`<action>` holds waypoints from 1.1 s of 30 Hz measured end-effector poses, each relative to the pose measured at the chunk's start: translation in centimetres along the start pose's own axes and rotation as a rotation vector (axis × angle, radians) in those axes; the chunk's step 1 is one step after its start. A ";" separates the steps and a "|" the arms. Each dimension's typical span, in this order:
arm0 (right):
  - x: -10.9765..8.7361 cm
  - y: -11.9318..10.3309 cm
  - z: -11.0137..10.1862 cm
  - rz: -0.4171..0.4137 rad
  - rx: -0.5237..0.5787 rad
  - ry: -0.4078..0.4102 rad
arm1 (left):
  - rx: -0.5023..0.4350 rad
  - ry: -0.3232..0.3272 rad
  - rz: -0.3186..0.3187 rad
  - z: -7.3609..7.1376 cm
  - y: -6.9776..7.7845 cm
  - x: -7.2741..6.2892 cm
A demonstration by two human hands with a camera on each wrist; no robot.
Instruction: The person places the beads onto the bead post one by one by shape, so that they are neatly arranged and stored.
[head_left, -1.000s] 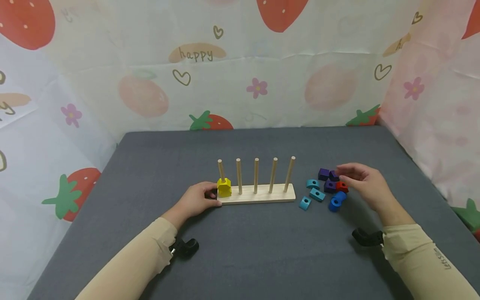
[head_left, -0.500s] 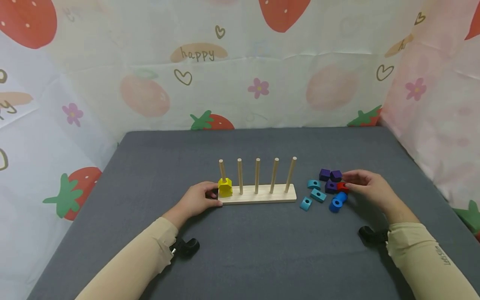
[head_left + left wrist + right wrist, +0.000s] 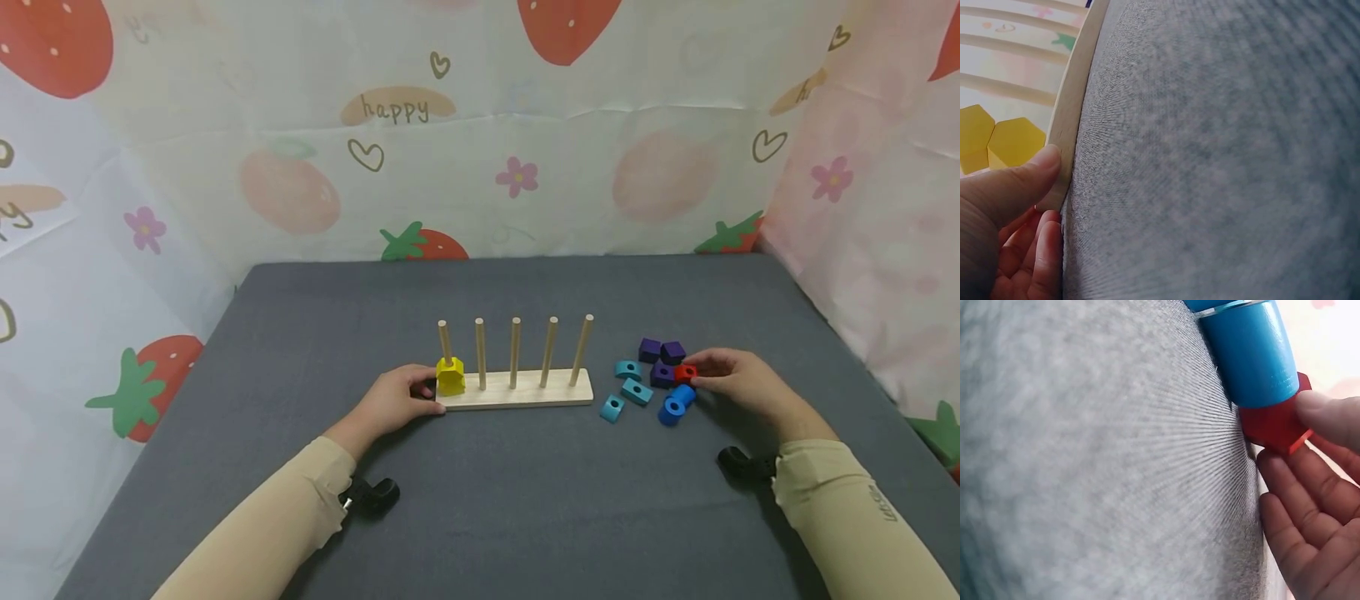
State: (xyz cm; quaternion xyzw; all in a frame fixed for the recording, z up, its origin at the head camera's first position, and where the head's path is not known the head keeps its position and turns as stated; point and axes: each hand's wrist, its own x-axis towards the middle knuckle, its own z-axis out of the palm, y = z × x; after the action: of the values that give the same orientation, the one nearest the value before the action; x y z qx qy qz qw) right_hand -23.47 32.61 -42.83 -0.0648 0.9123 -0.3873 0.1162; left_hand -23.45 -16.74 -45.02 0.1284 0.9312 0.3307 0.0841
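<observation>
My left hand (image 3: 393, 400) grips the left end of a wooden peg board (image 3: 525, 394) with several upright pegs. In the left wrist view the thumb presses its front edge and the fingers curl by its end. Two yellow hexagonal blocks (image 3: 1016, 142) are stacked on the leftmost peg. On the right of the table, my right hand (image 3: 738, 379) pinches a red block (image 3: 1272, 425) between thumb and fingers, low at the cloth. A blue cylinder (image 3: 1250, 356) stands right beside the red block and partly hides it in the right wrist view.
Purple blocks (image 3: 662, 374) lie behind and left of the red one. Light-blue arched blocks (image 3: 637, 391) are scattered between them and the peg board. Dark grey cloth (image 3: 510, 500) covers the table, and a strawberry-print sheet (image 3: 570, 208) hangs behind it.
My right hand has moved a little right and down, off the purple blocks and onto the red block, where its fingers have closed. The left hand stays at the board.
</observation>
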 end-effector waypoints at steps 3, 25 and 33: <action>0.1 0.0 0.0 0.001 -0.011 -0.024 | 0.006 -0.002 0.000 0.0 0.0 0.0; -0.1 -3.0 -1.7 0.051 -0.013 0.086 | -0.026 -0.003 0.009 0.0 0.0 -0.1; 0.2 -7.2 -2.1 -0.018 0.035 0.193 | -0.048 0.000 0.016 0.2 -0.4 0.1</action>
State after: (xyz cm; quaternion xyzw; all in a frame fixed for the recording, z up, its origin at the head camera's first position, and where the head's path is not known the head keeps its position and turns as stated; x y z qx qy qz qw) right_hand -24.03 29.04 -36.29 -0.0332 0.9117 -0.4088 0.0253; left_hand -23.61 -16.88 -45.40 0.1338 0.9220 0.3534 0.0844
